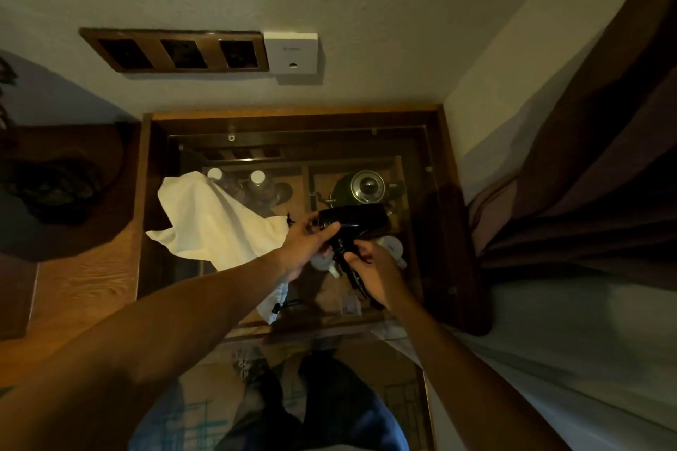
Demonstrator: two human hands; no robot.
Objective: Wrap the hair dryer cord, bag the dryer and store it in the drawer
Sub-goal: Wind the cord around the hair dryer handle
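Note:
A black hair dryer hangs over the glass-topped cabinet, barrel lying sideways. My left hand grips it where the barrel meets the handle. My right hand is closed around the lower handle, where the black cord is bunched against it. A white drawstring bag lies crumpled on the glass to the left of the dryer, its drawstring end hanging near my left wrist. How the cord is wound is hidden by my fingers.
Under the glass top sit a kettle, two bottles and cups. A wooden desk with a dark bundle lies left. Wall sockets are above. A curtain hangs right.

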